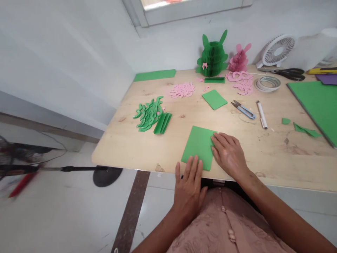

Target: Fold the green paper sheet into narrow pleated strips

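Note:
A square of green paper lies flat near the front edge of the wooden table. My left hand rests on its near edge with the fingers stretched out. On the paper's right edge lie the fingertips of my right hand, which is laid out flat with fingers extended. Beyond it is a smaller green paper square. To the left sit a pleated green paper piece and a pile of curved green cut-outs.
Thread snips, a white pen and tape rolls lie to the right. Pink cut-outs are spread behind. A green paper figure, a pink one, a fan and black-handled scissors are along the wall.

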Demonstrator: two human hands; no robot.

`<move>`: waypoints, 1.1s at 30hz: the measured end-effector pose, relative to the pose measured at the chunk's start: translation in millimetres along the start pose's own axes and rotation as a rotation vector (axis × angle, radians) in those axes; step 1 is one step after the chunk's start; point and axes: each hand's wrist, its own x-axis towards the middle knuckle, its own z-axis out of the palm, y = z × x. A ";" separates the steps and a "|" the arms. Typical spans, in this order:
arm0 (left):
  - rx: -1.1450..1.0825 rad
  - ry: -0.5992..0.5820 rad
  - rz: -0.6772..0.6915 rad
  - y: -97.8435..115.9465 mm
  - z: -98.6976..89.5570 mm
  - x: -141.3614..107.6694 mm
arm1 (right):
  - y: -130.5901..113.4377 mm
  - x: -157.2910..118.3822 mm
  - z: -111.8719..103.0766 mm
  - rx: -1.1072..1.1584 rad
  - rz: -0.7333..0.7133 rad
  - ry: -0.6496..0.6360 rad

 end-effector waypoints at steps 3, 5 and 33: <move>0.048 -0.036 0.036 -1.7 6.7 6.5 | -0.9 0.2 -0.5 -0.002 0.001 0.000; 0.070 -0.035 -0.006 -5.0 9.4 5.0 | -1.5 0.3 -0.8 -0.003 0.004 0.002; 0.129 -0.145 -0.108 -27.0 -32.0 -2.9 | -2.4 0.7 -0.9 0.008 0.031 -0.017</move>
